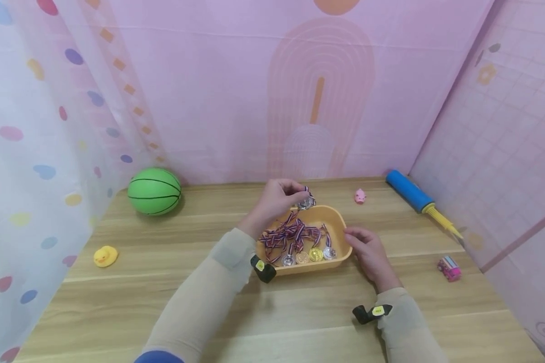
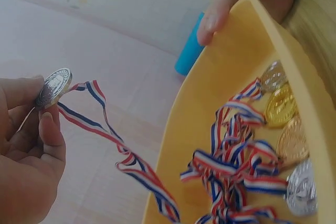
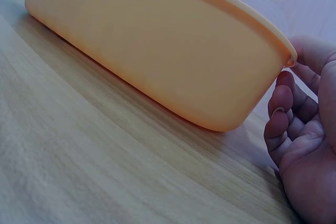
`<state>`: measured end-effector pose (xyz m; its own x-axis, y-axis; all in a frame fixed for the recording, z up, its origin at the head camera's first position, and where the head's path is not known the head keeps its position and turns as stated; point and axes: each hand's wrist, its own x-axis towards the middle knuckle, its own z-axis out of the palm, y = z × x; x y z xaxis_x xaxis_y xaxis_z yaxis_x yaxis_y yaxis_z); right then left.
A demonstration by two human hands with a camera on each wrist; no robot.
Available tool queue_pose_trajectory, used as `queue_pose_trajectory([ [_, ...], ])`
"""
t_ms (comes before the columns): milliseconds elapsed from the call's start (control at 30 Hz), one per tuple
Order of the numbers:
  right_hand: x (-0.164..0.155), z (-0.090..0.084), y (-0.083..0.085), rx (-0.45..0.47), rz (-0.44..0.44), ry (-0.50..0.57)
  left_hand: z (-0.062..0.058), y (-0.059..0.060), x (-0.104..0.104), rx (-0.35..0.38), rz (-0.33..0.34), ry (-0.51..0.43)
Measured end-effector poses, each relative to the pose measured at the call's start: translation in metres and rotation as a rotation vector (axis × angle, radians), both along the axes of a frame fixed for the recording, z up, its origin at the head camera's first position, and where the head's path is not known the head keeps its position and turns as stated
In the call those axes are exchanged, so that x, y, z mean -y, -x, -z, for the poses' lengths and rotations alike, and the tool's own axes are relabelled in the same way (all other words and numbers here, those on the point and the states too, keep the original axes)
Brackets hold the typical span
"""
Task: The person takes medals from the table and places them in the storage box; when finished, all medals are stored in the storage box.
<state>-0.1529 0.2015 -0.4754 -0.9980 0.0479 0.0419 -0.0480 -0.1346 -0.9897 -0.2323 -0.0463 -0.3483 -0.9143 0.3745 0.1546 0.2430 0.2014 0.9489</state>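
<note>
My left hand point(image 1: 274, 201) pinches a silver medal point(image 2: 55, 86) above the far side of a yellow plastic bin point(image 1: 340, 229). From that medal a red, white and blue ribbon point(image 2: 89, 123) trails down toward the bin. Inside, along the near wall, lie two silver medals, a bronze-coloured medal point(image 2: 294, 139) and a gold medal point(image 1: 316, 254), their striped ribbons point(image 2: 210, 163) in a tangled heap. My right hand point(image 1: 370, 254) holds the bin's right-hand rim between thumb and fingers, seen also in the right wrist view. The bin stands upright on the wooden table.
A green ball point(image 1: 154, 191) sits at the back left, and a yellow rubber duck point(image 1: 105, 256) nearer on the left. To the right are a small pink pig point(image 1: 360, 196), a blue and yellow pump point(image 1: 411, 192) and a pink toy vehicle point(image 1: 449, 268). Curtains border the table point(image 1: 300, 312).
</note>
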Motion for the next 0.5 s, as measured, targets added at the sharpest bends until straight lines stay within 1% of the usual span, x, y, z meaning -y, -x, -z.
queue_pose_trajectory([
  [100, 0.002, 0.001, -0.001, 0.012, -0.006, -0.014, 0.001, -0.001, -0.007, 0.007, 0.027, -0.005],
  [233, 0.005, 0.001, 0.0, 0.018, -0.009, -0.027, 0.0, -0.003, -0.016, 0.008, 0.048, 0.002],
  [367, 0.007, 0.0, -0.001, 0.005, -0.012, -0.014, -0.004, -0.005, -0.023, 0.013, 0.052, -0.002],
  [500, 0.008, -0.001, -0.001, -0.007, -0.013, 0.011, -0.008, -0.007, -0.025, 0.018, 0.064, -0.027],
])
